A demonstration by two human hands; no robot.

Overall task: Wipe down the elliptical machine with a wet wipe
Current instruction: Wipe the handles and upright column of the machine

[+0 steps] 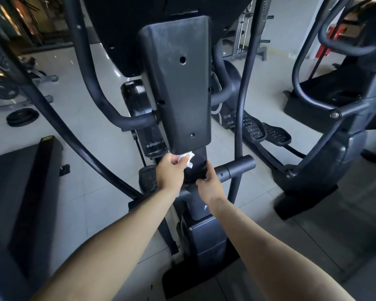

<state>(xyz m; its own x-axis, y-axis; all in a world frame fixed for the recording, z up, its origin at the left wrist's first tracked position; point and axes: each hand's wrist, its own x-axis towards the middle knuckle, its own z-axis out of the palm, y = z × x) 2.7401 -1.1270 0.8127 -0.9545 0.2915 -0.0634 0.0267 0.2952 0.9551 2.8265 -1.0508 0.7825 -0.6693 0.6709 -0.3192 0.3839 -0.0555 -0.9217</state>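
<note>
The black elliptical machine (178, 88) fills the middle of the head view, its tall upright cover panel facing me. My left hand (170, 172) grips a crumpled white wet wipe (186, 158) and holds it against the post just under the panel's lower edge. My right hand (208, 183) curls round the dark post right below, next to the short horizontal bar (237, 168) that sticks out to the right. Both forearms reach in from the bottom of the frame.
The machine's curved handle arms (89, 83) run down on both sides of the panel. A second elliptical (334, 131) stands to the right, a treadmill edge (41, 177) to the left. Weight plates (22, 117) lie on the tiled floor at far left.
</note>
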